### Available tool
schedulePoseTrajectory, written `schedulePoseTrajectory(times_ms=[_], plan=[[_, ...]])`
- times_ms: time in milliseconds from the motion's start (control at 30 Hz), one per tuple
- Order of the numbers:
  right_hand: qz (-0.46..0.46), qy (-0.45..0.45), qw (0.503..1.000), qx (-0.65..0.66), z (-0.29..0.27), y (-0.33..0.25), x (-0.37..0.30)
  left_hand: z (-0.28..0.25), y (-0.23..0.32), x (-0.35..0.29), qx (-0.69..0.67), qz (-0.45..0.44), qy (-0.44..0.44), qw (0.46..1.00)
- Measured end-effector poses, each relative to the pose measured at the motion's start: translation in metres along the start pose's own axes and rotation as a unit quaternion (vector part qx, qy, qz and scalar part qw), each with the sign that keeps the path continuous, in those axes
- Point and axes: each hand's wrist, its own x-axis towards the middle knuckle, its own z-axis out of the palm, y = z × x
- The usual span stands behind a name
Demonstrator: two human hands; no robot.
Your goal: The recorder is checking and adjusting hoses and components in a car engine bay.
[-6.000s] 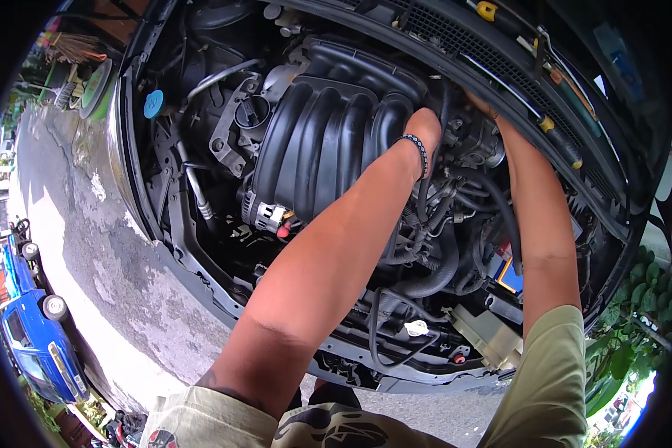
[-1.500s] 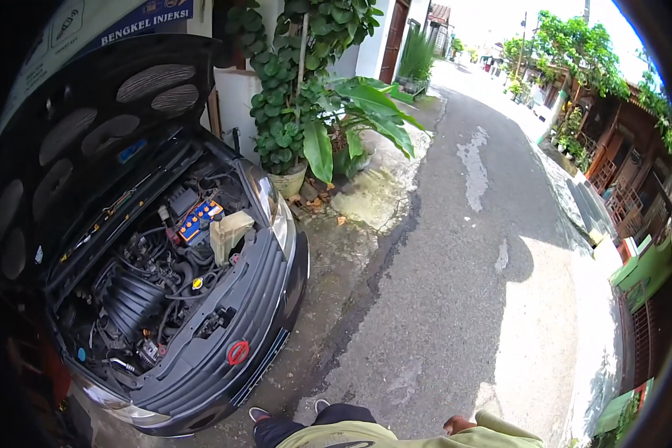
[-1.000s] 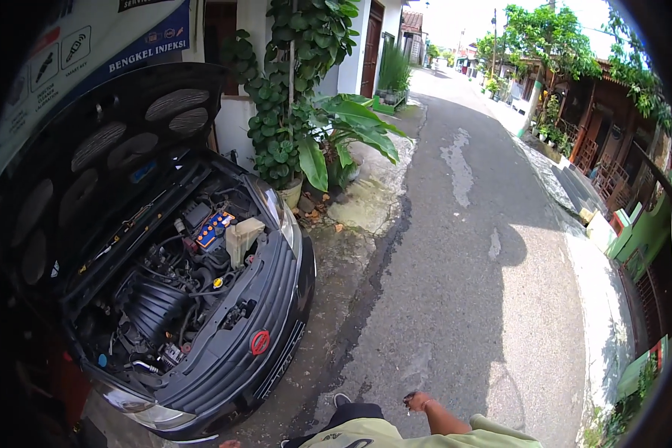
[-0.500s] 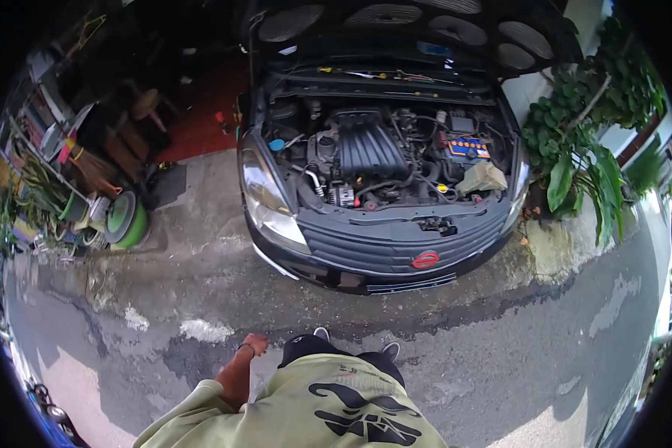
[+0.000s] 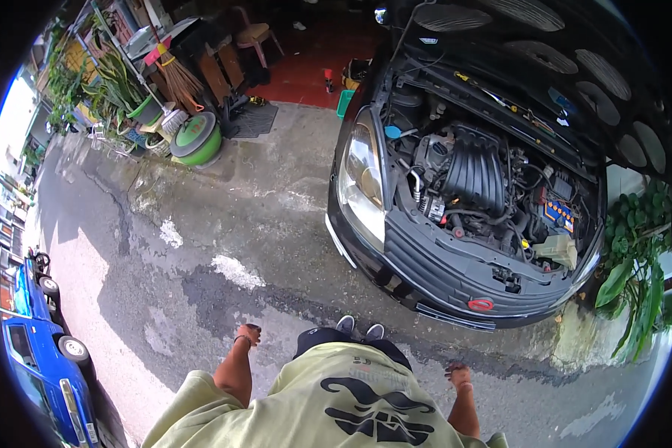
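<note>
Status: L hand [image 5: 249, 334] is hanging beside the person's body, fingers loosely spread, nothing seen in grip; fingertips are looking dark, cause too small to tell. R hand [image 5: 459, 375] is hanging likewise, fingers slightly curled, also gripping nothing visible. Neither is touching the car [image 5: 418, 246], which is standing ahead & to R. Its engine [image 5: 476, 172] is lying exposed. Tools [image 5: 495, 98] are lying along the cowl [image 5: 560, 153], i.e. not yet collected. Hood [image 5: 567, 45] is standing raised, not yet lowered. Extent of work done on engine: can't be told from here.

Mat'ls/shapes: shirt [image 5: 351, 381] is draping in soft, pale green cloth w/ blk print. Shoes [image 5: 345, 324] are showing grey w/ lighter edging. Road [image 5: 157, 291] is showing rough, worn surfacing w/ whitish patches. Grille [image 5: 455, 263] is running in curved, dark fins. Headlight [image 5: 362, 179] is bulging, clear & glossy. Reservoir [image 5: 556, 252] is sitting at near RH corner, boxy, cloudy, yellowish. Battery [image 5: 558, 215] is sitting just beyond, rectangular, blue & orange on top. Engine is wearing a smooth blk cover w/ rounded, parallel ribs. Hood underside is showing matt blk w/ oval, wrinkled insets. Beyond, to L, squat round drum [image 5: 198, 142] is standing, green, lidded; straw broom [image 5: 179, 78] is leaning near it, bristles stiff. Blue truck [image 5: 33, 343] is standing well apart, far L.
</note>
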Motion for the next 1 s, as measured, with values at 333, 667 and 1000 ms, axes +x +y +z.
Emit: schedulePoseTrajectory(times_ms=[333, 667, 1000], plan=[[-0.146, 0.007, 0.978, -0.152, 0.014, -0.075, 0.072, 0.051, -0.036, -0.036, 0.012, -0.130, -0.147, 0.981], [0.183, -0.138, 0.969, -0.092, 0.024, 0.012, -0.018, 0.054, 0.098, -0.092, 0.213, 0.194, 0.162, 0.944], [0.218, -0.012, 0.976, -0.025, 0.044, -0.013, -0.021, 0.020, 0.020, 0.045, 0.124, 0.087, -0.018, 0.988]])
